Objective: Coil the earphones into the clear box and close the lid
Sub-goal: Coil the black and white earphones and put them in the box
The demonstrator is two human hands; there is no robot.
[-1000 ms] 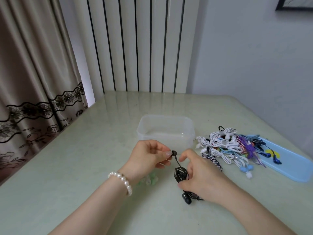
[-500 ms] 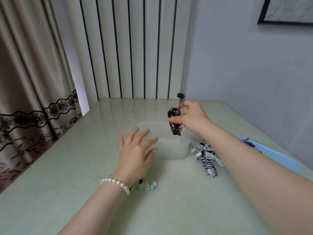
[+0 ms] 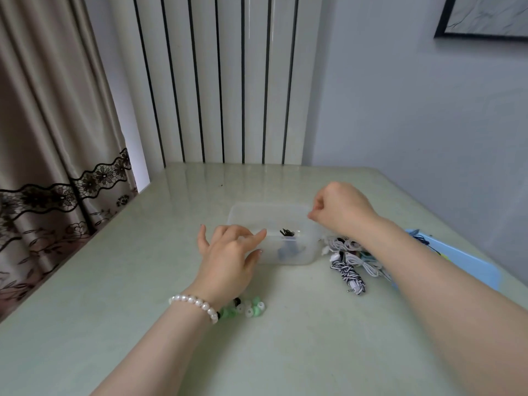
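A glossy pale green table [image 3: 120, 295] carries a translucent, round-cornered plastic clear box [image 3: 243, 212]; a flat blue lid [image 3: 483, 270] lies right of it. The left hand [image 3: 228, 258] rests relaxed against the box's near wall. The right hand [image 3: 340, 210] hovers curled, empty, over the rim. Coiled black earphones [image 3: 287, 232] lie inside. No legible writing.

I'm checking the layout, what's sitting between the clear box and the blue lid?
In the head view, a pile of coiled earphones lies between the clear box and the blue lid.
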